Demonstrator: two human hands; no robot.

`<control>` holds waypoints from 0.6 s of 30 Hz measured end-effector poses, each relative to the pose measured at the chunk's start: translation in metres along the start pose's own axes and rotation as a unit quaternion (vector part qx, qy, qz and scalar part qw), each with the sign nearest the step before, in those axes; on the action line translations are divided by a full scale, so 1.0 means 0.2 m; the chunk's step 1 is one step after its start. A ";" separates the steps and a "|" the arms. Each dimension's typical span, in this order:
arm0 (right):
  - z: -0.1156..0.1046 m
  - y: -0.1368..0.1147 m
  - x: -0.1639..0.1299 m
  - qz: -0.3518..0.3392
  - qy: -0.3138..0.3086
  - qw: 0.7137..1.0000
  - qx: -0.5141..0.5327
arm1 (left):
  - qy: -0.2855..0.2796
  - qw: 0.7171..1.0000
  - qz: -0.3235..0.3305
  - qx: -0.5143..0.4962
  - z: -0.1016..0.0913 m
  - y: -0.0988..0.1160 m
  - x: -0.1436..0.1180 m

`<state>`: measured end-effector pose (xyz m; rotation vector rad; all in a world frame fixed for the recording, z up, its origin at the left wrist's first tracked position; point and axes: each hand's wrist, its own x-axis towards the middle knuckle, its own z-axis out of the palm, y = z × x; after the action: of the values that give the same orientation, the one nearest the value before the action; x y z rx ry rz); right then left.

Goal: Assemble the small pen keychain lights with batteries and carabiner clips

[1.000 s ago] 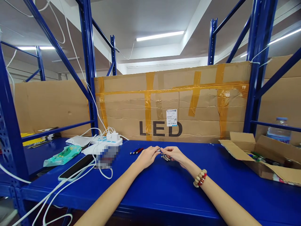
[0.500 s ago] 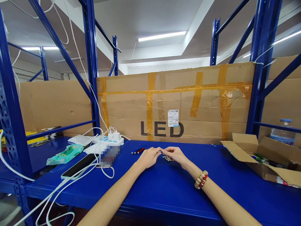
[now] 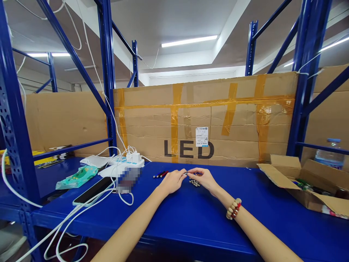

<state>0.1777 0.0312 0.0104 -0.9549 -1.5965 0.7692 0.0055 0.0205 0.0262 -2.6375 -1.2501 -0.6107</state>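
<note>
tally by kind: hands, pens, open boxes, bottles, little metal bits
Left hand and right hand: 2
Pens: 3 visible
Open cardboard box: 1
Bottle: 1
Small metal pieces: too small and partly covered to count
Total: 7, metal pieces left out

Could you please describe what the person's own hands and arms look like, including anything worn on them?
The left hand and right hand are both ungloved, with no sleeves in view. The right wears rounded beads around the wrist, some pale tan, others red; whether they form one bracelet or two is unclear. The left shows nothing worn.
</note>
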 end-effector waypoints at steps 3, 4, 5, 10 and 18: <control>0.01 0.02 0.01 -0.017 0.000 1.000 -0.014 | -0.001 1.000 -0.004 0.001 0.00 0.00 0.00; 0.01 0.02 0.01 -0.024 0.001 1.000 -0.018 | -0.001 1.000 -0.007 0.001 -0.01 0.00 0.00; 0.02 0.02 0.01 -0.032 0.002 0.999 -0.024 | 0.000 1.000 -0.008 0.001 -0.01 0.01 0.00; 0.01 0.01 0.01 -0.077 0.019 0.994 -0.071 | 0.004 1.000 -0.006 -0.007 -0.01 0.00 0.00; 0.00 -0.01 -0.01 -0.123 0.029 0.981 -0.144 | 0.005 1.000 -0.001 -0.017 0.01 -0.02 0.00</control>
<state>0.1777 0.0282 0.0118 -0.9510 -1.7655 0.3418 0.0031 0.0252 0.0240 -2.6577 -1.2498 -0.6518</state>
